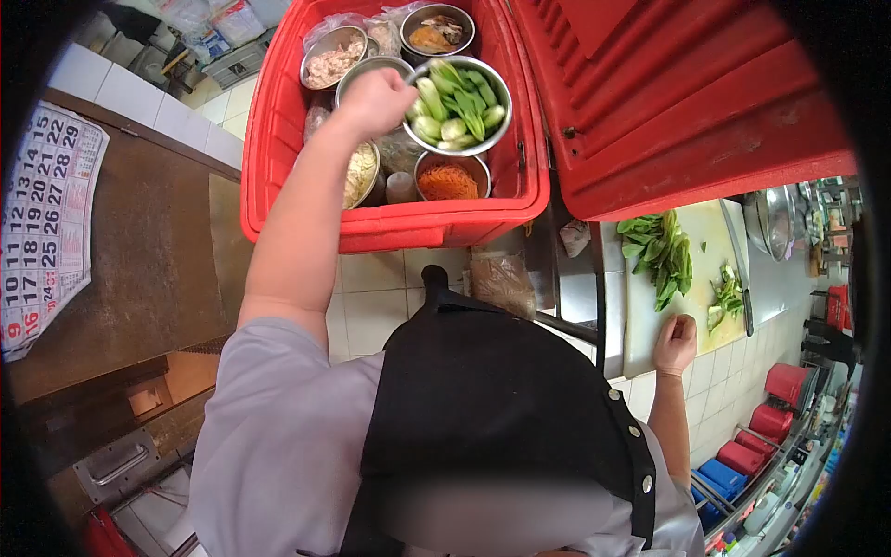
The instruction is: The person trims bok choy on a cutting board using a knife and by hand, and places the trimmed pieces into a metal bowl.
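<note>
Inside the red cooler box (399,226), my left hand (376,102) is closed on the rim of a metal bowl (506,110) of cut green vegetables (455,104). Around it in the box are metal containers with shredded carrot (447,182), pale shreds (358,176), pinkish meat (334,67) and brownish food (434,37). My right hand (676,345) has curled fingers near the front edge of the cutting board (650,325); whether it holds anything is hidden. Leafy greens (664,255) and cut pieces (726,297) lie on the board, beside a knife (742,269).
The red lid (687,102) stands open to the right of the box. Metal bowls (772,221) are beyond the board. A brown bag (501,283) sits below the box. At left is a brown wooden surface (148,251) with a calendar (46,223). Red bins (770,422) stand at lower right.
</note>
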### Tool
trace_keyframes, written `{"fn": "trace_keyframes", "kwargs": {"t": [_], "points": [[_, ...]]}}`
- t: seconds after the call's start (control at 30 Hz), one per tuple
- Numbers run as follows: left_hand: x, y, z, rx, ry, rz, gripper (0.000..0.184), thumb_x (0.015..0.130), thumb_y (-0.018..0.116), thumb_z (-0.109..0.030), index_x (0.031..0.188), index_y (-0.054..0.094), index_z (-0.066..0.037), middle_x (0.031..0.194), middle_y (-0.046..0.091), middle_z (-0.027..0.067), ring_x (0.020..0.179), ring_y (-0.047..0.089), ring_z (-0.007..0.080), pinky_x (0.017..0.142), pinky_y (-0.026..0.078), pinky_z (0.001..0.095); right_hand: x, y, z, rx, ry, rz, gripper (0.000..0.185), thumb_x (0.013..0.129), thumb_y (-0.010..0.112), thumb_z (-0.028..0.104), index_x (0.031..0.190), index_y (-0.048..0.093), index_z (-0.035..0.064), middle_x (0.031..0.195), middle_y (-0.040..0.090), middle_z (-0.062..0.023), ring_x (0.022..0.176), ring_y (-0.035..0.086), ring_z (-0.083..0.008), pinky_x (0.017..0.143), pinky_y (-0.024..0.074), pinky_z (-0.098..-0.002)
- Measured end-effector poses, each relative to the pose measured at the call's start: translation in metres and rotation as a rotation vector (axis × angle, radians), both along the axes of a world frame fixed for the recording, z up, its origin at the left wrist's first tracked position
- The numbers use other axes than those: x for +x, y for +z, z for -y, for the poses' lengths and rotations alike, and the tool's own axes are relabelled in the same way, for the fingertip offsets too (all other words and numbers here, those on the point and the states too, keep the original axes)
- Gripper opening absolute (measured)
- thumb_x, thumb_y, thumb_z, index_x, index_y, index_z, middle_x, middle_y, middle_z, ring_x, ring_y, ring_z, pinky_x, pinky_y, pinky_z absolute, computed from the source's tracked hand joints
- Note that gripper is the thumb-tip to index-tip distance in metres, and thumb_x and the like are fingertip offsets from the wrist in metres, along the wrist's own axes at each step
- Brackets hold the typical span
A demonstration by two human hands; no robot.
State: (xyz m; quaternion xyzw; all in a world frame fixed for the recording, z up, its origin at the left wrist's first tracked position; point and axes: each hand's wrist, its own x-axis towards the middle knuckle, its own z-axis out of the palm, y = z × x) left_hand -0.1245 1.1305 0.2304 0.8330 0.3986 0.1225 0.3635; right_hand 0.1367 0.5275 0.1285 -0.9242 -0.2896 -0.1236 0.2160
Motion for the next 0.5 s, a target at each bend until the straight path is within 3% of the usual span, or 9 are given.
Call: {"fn": "trace_keyframes", "kwargs": {"t": [0.17,0.37,0.4,0.5], "points": [[-0.041,0.01,-0.023,0.043,0.006,0.402,0.018,0.089,0.061,-0.02,0.079,0.061,-0.004,0.069,0.058,0.0005,0.064,0.053,0.0099,0.058,0.045,0.0306,-0.003,0.005,-0.001,-0.064,-0.009,0.023,0.019,0.099,0.062,0.02,0.089,0.06,0.0041,0.069,0.061,-0.0092,0.06,0.061,-0.022,0.059,0.0492,-0.0359],[-0.06,0.038,0.035,-0.322,0.003,0.608,0.013,0.093,0.058,-0.012,0.082,0.059,-0.005,0.073,0.055,-0.0059,0.065,0.047,0.0033,0.057,0.04,0.0228,-0.001,0.001,0.001,-0.016,-0.015,0.009,0.014,0.099,0.062,0.017,0.091,0.061,0.0047,0.073,0.063,-0.011,0.06,0.059,-0.0234,0.06,0.0486,-0.0362],[-0.061,0.045,0.05,-0.319,-0.009,0.608,0.012,0.095,0.058,-0.008,0.083,0.058,-0.005,0.074,0.054,-0.0068,0.065,0.045,0.0018,0.057,0.038,0.0212,-0.008,0.013,-0.006,-0.059,-0.066,-0.069,0.017,0.1,0.062,0.018,0.091,0.061,0.003,0.073,0.062,-0.0087,0.061,0.057,-0.0192,0.06,0.0484,-0.0355],[-0.066,0.052,0.09,-0.233,-0.061,0.645,0.013,0.094,0.058,-0.006,0.081,0.056,-0.005,0.074,0.053,-0.0068,0.066,0.045,0.0012,0.057,0.038,0.0218,0.005,-0.004,-0.012,0.323,-0.075,-0.248,0.021,0.101,0.061,0.023,0.094,0.065,0.0027,0.07,0.058,-0.0034,0.065,0.056,-0.0133,0.061,0.0465,-0.0316]]}}
